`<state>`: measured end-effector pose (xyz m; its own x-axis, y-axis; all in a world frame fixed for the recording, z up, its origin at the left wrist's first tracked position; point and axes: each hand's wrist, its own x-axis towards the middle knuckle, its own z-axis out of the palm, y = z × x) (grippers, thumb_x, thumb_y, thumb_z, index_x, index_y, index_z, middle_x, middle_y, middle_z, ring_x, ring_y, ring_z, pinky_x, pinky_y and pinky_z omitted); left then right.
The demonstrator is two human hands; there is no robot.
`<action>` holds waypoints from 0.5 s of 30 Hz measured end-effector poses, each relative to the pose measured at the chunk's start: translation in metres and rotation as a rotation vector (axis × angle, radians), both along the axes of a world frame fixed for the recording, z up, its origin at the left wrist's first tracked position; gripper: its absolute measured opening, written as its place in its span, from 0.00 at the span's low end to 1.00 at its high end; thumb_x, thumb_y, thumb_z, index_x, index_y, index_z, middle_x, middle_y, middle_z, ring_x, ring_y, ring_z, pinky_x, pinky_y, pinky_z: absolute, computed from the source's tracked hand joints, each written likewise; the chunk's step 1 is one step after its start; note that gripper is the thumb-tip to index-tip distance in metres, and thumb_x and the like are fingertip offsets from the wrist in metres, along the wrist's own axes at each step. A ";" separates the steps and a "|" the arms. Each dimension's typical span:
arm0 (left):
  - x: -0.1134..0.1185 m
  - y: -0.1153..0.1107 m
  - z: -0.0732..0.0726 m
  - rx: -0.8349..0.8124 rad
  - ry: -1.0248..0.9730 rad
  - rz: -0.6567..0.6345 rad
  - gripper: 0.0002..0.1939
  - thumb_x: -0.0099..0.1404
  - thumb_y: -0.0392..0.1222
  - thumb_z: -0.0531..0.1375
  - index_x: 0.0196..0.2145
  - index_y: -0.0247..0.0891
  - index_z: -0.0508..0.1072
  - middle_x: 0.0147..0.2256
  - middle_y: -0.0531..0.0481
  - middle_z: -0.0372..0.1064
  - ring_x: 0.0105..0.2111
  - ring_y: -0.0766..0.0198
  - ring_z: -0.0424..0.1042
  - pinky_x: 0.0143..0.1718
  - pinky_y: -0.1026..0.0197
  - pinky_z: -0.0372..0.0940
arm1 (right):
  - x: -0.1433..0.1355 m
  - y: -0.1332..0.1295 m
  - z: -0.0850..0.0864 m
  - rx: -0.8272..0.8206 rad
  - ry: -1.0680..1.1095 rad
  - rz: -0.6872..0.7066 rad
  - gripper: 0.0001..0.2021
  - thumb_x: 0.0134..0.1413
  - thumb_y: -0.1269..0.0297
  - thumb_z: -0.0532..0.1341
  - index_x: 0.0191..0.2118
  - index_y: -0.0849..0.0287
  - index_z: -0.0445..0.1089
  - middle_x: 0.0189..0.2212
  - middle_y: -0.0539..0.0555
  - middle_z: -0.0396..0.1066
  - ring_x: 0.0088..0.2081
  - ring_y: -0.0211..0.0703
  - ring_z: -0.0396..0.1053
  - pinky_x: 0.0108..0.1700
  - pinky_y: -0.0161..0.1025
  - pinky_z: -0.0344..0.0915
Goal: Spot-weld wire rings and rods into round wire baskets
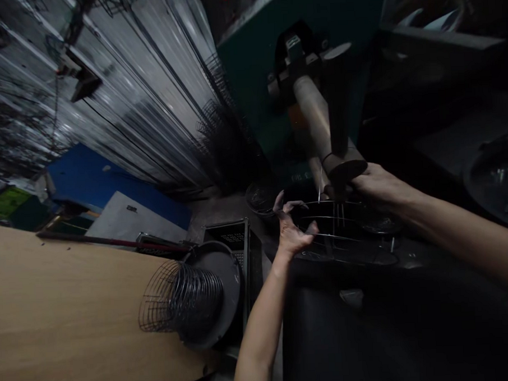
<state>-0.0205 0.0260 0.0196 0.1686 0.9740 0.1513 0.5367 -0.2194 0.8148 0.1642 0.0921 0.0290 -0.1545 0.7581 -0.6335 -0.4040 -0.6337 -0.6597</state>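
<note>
Wire frame (334,237) seems mid-positioning: your left hand (294,225) curves unclenched at it; whether your right hand (372,181) grips is unclear; steadying likely follows.

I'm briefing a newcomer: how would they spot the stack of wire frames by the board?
Find the light-brown board at lower left. Beside its right edge, the stack of wire frames overlaps a dark disc. Dense curved wires set it apart from that solid disc.

Machine (249,78) dark green; cabinet (87,178) blue; board (65,311) tan, wood-grained; wire frame (322,216) silvery.
</note>
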 end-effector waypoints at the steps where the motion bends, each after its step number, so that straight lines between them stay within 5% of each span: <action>1: 0.000 0.001 0.000 -0.003 0.002 0.001 0.40 0.51 0.39 0.60 0.56 0.39 0.42 0.39 0.46 0.63 0.40 0.57 0.66 0.48 0.50 0.62 | 0.000 0.000 0.000 0.000 -0.013 0.007 0.07 0.52 0.83 0.56 0.29 0.66 0.63 0.15 0.45 0.57 0.15 0.27 0.54 0.16 0.23 0.51; 9: -0.004 0.005 -0.003 0.015 0.010 -0.015 0.39 0.51 0.38 0.60 0.56 0.38 0.43 0.38 0.47 0.63 0.39 0.59 0.65 0.47 0.52 0.62 | -0.006 0.003 -0.020 0.009 -0.026 0.040 0.07 0.50 0.82 0.57 0.28 0.65 0.62 0.16 0.48 0.61 0.17 0.30 0.59 0.18 0.25 0.55; 15: -0.008 0.011 -0.002 -0.010 0.009 -0.068 0.41 0.51 0.38 0.58 0.58 0.41 0.40 0.39 0.47 0.62 0.39 0.59 0.65 0.44 0.53 0.65 | -0.005 0.001 -0.018 0.027 0.075 0.001 0.03 0.53 0.77 0.59 0.34 0.66 0.65 0.18 0.49 0.62 0.18 0.32 0.60 0.20 0.28 0.58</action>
